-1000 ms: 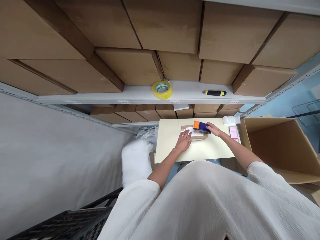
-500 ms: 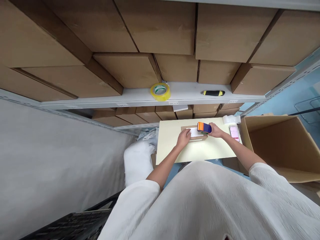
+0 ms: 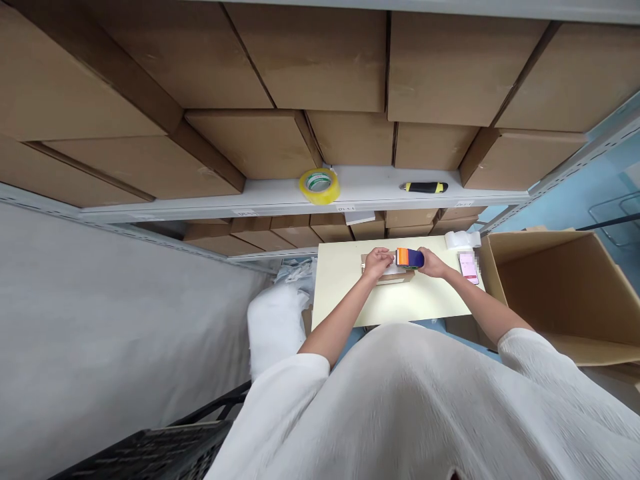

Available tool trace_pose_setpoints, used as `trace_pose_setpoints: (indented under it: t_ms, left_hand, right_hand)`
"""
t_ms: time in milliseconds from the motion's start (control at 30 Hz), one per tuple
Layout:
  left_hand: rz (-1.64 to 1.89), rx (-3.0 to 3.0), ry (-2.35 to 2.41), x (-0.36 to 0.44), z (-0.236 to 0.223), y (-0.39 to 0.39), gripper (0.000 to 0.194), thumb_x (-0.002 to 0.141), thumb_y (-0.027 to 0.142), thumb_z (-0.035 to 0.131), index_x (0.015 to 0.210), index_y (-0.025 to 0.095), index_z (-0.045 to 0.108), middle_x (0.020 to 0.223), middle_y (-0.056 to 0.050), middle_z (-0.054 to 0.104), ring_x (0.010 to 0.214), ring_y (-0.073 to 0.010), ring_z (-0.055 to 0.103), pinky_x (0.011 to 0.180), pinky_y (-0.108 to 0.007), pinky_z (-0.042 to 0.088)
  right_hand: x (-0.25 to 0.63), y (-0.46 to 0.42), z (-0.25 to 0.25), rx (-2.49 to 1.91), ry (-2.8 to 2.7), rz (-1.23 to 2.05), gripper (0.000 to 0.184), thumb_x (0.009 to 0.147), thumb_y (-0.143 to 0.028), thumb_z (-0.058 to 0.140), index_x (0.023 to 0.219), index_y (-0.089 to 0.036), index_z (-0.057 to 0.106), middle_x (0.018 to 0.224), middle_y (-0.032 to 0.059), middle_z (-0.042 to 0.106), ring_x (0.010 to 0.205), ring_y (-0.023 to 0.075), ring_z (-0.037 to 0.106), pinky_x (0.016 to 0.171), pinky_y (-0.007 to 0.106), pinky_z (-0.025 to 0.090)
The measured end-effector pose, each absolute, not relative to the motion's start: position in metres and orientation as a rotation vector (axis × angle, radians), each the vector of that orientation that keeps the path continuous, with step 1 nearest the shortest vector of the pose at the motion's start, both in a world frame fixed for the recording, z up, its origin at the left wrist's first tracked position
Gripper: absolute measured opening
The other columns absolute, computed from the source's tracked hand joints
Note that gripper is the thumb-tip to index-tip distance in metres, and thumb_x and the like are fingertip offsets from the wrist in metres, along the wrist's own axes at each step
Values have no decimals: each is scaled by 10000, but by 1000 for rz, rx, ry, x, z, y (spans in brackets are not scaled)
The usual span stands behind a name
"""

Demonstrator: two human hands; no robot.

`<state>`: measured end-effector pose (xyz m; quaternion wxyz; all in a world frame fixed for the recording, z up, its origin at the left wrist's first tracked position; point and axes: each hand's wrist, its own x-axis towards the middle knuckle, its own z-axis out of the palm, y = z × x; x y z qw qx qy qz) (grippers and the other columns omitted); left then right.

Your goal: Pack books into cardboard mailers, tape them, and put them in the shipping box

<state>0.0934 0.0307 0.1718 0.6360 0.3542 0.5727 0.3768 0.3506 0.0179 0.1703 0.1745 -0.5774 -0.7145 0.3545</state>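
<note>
A small cardboard box (image 3: 395,279) with a white patch on top lies on the cream tabletop (image 3: 340,293). My right hand (image 3: 431,263) is wrapped round the back of a dark blue and orange tape dispenser (image 3: 411,258), held over the box's right part. Over the left part of the box, my left hand (image 3: 377,263) has its fingertips drawn together close to the dispenser's orange front end. Whatever is between those fingertips is too small to make out. Part of the box top is hidden under the hand and dispenser.
A yellow tape roll (image 3: 319,186) and a black-and-yellow utility knife (image 3: 424,187) lie on the shelf ahead, before stacked cartons (image 3: 350,137). A phone (image 3: 469,267) and a white roll (image 3: 463,239) are at the table's right. Beyond stands a large open carton (image 3: 565,287).
My left hand has moved right and slightly forward, from the box's left side to the dispenser's front end. The dispenser in my right hand has shifted only slightly.
</note>
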Motion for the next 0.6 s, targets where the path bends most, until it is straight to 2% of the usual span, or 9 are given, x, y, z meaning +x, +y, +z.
trace_pose_setpoints:
  t_ms: [233, 367, 600]
  left_hand:
    - [947, 897, 1473, 73, 173, 28, 513, 723, 149, 887, 1114, 263, 576, 786, 23, 768, 775, -192, 748, 803, -322, 542]
    - [971, 910, 1492, 58, 173, 27, 567, 746, 138, 859, 1160, 292, 503, 796, 45, 751, 809, -183, 754, 802, -293, 524]
    - [1071, 823, 1473, 37, 173, 31, 544, 752, 99, 806, 1068, 296, 410, 775, 71, 708, 747, -167, 726, 747, -286, 522]
  right_hand:
    - [334, 22, 190, -1537, -2099, 1088, 368, 725, -277, 752, 1036, -237, 560, 1067, 67, 701, 932, 245, 654, 809, 341, 516]
    - [324, 30, 204, -1552, -2189, 1108, 326, 737, -277, 761, 980, -245, 545, 998, 44, 685, 856, 227, 627, 734, 319, 488]
    - [310, 39, 222, -1526, -2286, 1075, 325, 721, -198, 725, 973, -250, 526, 965, 28, 656, 822, 215, 575, 684, 303, 448]
